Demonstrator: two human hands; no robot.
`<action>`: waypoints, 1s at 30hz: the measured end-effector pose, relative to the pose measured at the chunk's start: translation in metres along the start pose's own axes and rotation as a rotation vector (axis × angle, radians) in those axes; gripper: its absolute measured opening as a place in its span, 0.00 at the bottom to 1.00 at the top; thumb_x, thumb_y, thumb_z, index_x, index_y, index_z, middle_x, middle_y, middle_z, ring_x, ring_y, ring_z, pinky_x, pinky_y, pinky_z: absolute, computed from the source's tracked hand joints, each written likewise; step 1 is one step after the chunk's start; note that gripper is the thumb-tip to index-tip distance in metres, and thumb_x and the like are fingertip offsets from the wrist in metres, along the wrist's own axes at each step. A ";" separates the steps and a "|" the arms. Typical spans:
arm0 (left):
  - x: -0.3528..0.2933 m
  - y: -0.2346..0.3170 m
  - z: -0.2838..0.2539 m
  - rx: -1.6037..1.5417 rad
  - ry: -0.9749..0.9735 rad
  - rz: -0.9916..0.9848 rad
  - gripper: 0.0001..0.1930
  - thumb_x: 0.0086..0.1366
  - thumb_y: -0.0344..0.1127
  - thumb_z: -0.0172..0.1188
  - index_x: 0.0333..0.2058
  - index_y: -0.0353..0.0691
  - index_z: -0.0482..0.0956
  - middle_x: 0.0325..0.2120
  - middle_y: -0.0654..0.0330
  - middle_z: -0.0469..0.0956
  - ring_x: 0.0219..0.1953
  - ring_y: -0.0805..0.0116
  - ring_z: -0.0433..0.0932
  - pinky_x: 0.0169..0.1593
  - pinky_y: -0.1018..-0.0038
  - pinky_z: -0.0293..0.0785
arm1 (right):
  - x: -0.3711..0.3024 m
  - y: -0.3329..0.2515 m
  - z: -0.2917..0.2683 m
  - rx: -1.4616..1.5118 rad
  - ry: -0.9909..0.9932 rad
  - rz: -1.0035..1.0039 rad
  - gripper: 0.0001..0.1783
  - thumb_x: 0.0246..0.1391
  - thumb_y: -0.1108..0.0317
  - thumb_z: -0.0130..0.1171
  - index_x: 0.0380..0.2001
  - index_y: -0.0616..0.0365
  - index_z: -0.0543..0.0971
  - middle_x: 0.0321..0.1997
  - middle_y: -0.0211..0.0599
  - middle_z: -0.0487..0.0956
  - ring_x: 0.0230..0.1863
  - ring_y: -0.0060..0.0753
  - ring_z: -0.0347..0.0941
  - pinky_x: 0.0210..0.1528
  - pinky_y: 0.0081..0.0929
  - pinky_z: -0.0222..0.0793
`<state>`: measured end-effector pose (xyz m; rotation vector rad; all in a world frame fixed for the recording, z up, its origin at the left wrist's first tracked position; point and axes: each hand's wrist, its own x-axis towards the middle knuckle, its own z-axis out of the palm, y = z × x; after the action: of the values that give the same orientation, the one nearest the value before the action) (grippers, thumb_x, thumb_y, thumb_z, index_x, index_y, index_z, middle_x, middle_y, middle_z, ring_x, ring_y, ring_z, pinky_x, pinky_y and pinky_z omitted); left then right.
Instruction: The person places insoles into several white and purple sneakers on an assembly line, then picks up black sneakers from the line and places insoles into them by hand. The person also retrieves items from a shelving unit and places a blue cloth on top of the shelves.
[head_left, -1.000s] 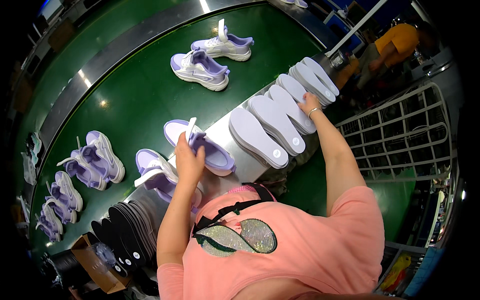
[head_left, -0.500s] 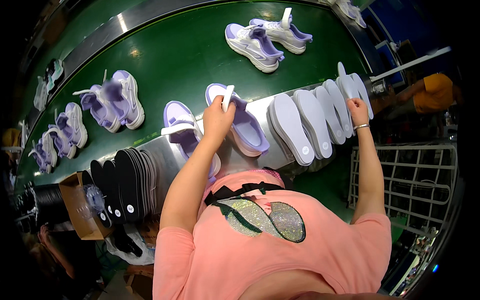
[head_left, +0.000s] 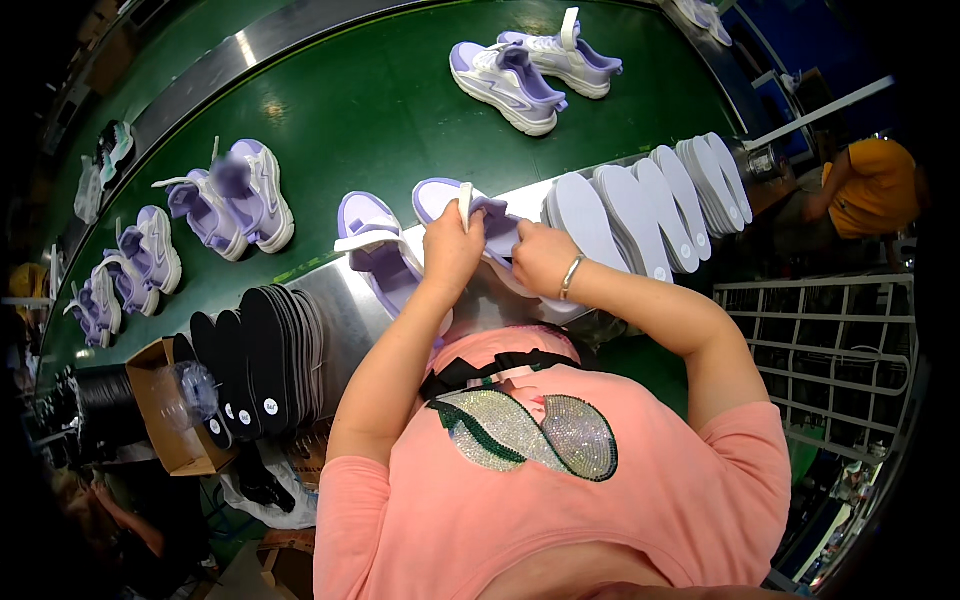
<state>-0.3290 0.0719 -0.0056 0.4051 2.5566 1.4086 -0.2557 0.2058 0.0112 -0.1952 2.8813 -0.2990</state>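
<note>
One lavender shoe (head_left: 497, 231), mid-frame: toe to upper left, long axis slanting down toward lower right. Left hand (head_left: 453, 250) pinches the upright white strap (head_left: 466, 203) between thumb and fingers. Right hand (head_left: 545, 262) nearer the heel end, fingers curled in at the shoe's mouth, which lies just to their left; cannot tell whether they grip anything. Second shoe (head_left: 385, 275) just beside, to the left; pale insoles (head_left: 583, 212) stacked in a row to the right.

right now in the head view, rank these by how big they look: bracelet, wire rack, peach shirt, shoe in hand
Largest to smallest:
1. Peach shirt, helped by nearness
2. Wire rack
3. Shoe in hand, partly hidden
4. Bracelet
</note>
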 end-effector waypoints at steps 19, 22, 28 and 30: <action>-0.002 -0.008 0.014 -0.037 0.000 -0.023 0.11 0.53 0.37 0.50 0.28 0.32 0.69 0.18 0.45 0.72 0.24 0.48 0.72 0.27 0.64 0.66 | 0.027 -0.001 0.007 -0.155 -0.293 -0.026 0.10 0.40 0.65 0.49 0.20 0.57 0.77 0.29 0.45 0.75 0.34 0.40 0.71 0.35 0.31 0.67; -0.002 -0.005 0.017 -0.026 0.027 0.011 0.12 0.53 0.38 0.51 0.29 0.33 0.69 0.18 0.45 0.72 0.23 0.45 0.71 0.27 0.60 0.66 | 0.040 0.002 0.011 -0.179 -0.419 0.022 0.10 0.39 0.66 0.48 0.20 0.58 0.77 0.28 0.47 0.75 0.31 0.40 0.73 0.32 0.32 0.68; 0.003 -0.015 0.023 -0.081 0.038 0.017 0.12 0.52 0.38 0.51 0.29 0.33 0.69 0.18 0.44 0.72 0.23 0.45 0.71 0.28 0.60 0.66 | 0.062 0.000 0.001 -0.350 -0.826 -0.154 0.17 0.37 0.64 0.52 0.36 0.54 0.75 0.39 0.41 0.74 0.41 0.37 0.70 0.42 0.29 0.64; 0.003 -0.015 0.025 -0.073 0.031 0.037 0.13 0.52 0.38 0.52 0.29 0.32 0.69 0.19 0.43 0.72 0.24 0.45 0.71 0.28 0.60 0.67 | 0.060 0.000 0.010 -0.371 -0.757 -0.080 0.17 0.37 0.64 0.52 0.35 0.54 0.75 0.39 0.40 0.74 0.42 0.37 0.69 0.43 0.28 0.64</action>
<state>-0.3265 0.0851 -0.0313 0.4246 2.5247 1.5279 -0.3108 0.1943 -0.0119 -0.3898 2.1480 0.2564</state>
